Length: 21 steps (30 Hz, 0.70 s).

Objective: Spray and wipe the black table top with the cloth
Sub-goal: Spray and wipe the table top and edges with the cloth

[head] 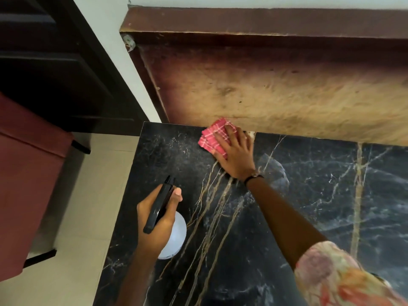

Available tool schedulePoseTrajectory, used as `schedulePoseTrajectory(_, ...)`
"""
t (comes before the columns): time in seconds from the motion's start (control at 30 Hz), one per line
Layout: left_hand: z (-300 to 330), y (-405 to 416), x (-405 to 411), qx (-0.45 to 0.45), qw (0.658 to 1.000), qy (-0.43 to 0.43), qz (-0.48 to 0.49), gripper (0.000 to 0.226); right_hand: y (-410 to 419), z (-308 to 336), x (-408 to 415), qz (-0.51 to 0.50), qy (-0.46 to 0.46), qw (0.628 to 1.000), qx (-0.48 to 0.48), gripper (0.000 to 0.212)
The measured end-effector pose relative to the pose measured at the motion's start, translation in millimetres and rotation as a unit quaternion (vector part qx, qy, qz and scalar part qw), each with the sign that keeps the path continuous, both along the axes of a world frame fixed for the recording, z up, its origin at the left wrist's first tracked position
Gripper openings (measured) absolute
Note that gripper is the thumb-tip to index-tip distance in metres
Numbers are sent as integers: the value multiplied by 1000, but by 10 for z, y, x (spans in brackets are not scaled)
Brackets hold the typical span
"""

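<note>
The black marble table top (309, 206) with pale veins fills the lower right. My right hand (237, 155) lies flat on a folded pink checked cloth (212, 136), pressing it onto the table's far edge near the wooden board. My left hand (155, 219) grips a spray bottle (174, 237) with a black trigger head and a whitish body, held over the table's left side with the nozzle pointing away from me. Fine spray specks show on the surface between bottle and cloth.
A large brown wooden board (276, 85) leans against the wall behind the table. A maroon upholstered seat (26, 173) stands on the tiled floor (88, 206) to the left. A dark door (55, 62) is at the far left.
</note>
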State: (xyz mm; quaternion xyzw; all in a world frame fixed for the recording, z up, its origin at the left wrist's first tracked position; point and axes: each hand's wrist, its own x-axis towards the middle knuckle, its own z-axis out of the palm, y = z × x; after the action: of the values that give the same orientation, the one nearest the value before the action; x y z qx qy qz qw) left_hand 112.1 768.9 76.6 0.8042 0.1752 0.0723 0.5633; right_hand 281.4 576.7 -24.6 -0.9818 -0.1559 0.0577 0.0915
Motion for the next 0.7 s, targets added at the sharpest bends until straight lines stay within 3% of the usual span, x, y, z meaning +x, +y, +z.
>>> schedulePoseTrajectory(0.1,34,-115,-9,-10,1000,-11,-8,58,174,22,-198,92,-28,995,12,60)
schedulePoseTrajectory(0.23,28,-245,-16,-16,1000,1,4,59,-234,-28,-600,216,-50,975,-2,57)
schedulePoseTrajectory(0.37,-17,-327,-32,-26,1000,-3,1,51,-1003,-19,-524,124,-50,991,19,61)
schedulePoseTrajectory(0.47,-38,-395,-94,-12,1000,-10,-10,33,-1242,-7,-255,24,-24,999,3,68)
schedulePoseTrajectory(0.6,-63,-460,-192,-6,1000,0,-16,26,-798,2,-91,-76,2,997,9,72)
schedulePoseTrajectory(0.7,-45,-484,-260,-17,1000,3,-12,23,-352,-9,-230,-29,-2,999,18,66)
